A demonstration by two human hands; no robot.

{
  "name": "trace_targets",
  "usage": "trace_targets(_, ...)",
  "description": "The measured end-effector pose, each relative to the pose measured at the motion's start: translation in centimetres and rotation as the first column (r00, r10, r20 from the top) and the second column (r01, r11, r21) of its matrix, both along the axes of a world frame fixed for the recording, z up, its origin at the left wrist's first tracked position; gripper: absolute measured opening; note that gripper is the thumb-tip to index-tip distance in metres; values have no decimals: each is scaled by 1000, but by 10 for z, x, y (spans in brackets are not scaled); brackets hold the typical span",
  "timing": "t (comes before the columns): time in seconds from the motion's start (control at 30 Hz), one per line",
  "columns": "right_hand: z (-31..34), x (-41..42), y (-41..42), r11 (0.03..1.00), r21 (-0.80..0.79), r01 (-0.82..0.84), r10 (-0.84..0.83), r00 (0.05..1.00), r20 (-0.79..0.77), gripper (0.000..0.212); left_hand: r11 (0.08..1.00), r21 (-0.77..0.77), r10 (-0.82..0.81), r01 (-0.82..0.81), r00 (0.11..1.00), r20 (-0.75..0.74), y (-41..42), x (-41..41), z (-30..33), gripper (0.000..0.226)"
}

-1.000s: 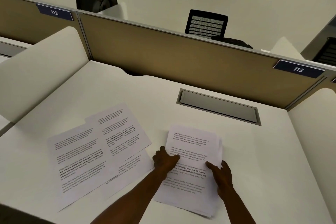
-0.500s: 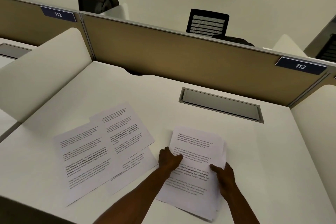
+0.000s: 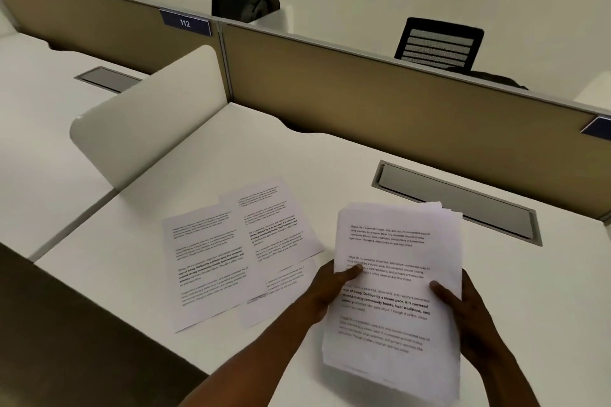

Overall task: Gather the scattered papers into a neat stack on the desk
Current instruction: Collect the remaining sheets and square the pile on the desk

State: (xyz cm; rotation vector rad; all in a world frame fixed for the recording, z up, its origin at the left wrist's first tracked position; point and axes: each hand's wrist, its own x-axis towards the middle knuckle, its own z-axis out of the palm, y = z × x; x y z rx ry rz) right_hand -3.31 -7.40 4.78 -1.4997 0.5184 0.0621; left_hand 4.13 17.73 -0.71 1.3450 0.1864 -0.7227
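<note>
Both the left hand (image 3: 325, 294) and right hand (image 3: 469, 311) grip the uneven sheaf of printed pages (image 3: 393, 291); three loose sheets (image 3: 231, 254) remain left of it, ungathered.

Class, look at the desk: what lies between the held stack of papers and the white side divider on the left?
In the head view, three loose overlapping sheets lie on the desk between the stack and the divider.

Both my forearms come up from the bottom edge, bare all the way, no sleeves showing. My left hand (image 3: 325, 291) and right hand (image 3: 469, 311) are bare as well: no gloves, rings or watch that I can see.
</note>
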Motion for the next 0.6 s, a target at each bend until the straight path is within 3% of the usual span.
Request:
trace_targets(0.07,-9,1,8,1000,-4,10,-10,999,-51,49,999,-29,35,-36,999,-40,6,-4,0,53)
trace_targets(0.13,-21,-1,16,999,-21,-33,30,992,-120,50,997,62,58,-55,997,-48,10,-12,-2,58)
trace_targets(0.33,-42,-2,34,994,-41,-100,90,976,-196,47,974,229,-17,-2,997,80,30,-29,-5,67)
trace_targets(0.47,-45,-3,47,990,-39,-138,129,974,-188,64,971,237,-17,-13,992,125,43,-32,-1,68)
trace_targets(0.6,-33,6,58,988,-87,-125,116,989,-95,61,978,196,42,-75,985,170,63,-34,3,65)
